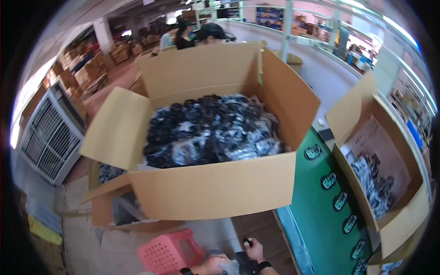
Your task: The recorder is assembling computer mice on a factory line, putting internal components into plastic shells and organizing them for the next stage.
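Low in the view, my left hand is closed around a crumpled clear plastic bag. To its right, my right hand is closed on a small black object whose kind I cannot make out. A dark shape lies between the two hands, partly cut off by the lower edge. Beyond them stands a large open cardboard box, filled with black items in clear plastic bags. Both wrists wear black bands.
A pink plastic stool stands left of my hands. On the right, a green conveyor belt carries several black-and-teal parts. Another open box with bagged pieces sits beyond it. A grey slatted cooler is at left; people are behind the box.
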A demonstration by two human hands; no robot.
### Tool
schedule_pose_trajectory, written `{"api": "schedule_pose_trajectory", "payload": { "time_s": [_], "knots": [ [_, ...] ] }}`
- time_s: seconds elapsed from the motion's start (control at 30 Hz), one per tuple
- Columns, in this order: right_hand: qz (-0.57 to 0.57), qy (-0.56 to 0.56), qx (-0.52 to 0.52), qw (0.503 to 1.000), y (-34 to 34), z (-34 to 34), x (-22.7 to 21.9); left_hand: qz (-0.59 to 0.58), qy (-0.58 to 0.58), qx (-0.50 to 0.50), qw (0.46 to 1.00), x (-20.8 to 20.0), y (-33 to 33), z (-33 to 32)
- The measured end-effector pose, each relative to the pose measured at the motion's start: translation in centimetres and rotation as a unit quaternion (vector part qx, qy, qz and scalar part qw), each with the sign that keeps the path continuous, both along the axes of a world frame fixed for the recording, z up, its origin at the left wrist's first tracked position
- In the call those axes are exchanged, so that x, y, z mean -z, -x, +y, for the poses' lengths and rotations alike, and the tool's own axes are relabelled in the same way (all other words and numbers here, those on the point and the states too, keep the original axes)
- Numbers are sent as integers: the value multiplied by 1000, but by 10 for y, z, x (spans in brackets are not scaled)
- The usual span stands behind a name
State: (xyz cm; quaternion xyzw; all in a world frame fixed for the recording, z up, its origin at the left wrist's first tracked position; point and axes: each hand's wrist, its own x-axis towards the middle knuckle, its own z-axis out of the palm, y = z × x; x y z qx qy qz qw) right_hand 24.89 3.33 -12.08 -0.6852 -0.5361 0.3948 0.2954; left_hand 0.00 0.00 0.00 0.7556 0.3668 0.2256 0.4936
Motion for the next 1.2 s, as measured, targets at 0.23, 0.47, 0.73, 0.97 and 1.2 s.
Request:
{"api": "schedule_pose_trajectory", "payload": {
  "time_s": [0.23,0.47,0.73,0.97,1.2],
  "knots": [
    [242,-296,-25,924,88,37,-364,-37,15,-210,977,-210,83,0],
    [250,-307,-152,905,163,185,-505,-40,-146,-251,956,-289,102,52],
    [296,-230,-360,854,165,145,-473,64,-327,-242,911,-353,81,144],
    [314,-324,-255,855,147,225,-483,-210,-218,-353,885,-364,11,248],
    [582,-100,-53,805,132,278,-463,-54,-361,-263,893,-370,-4,330]
  ]
}}
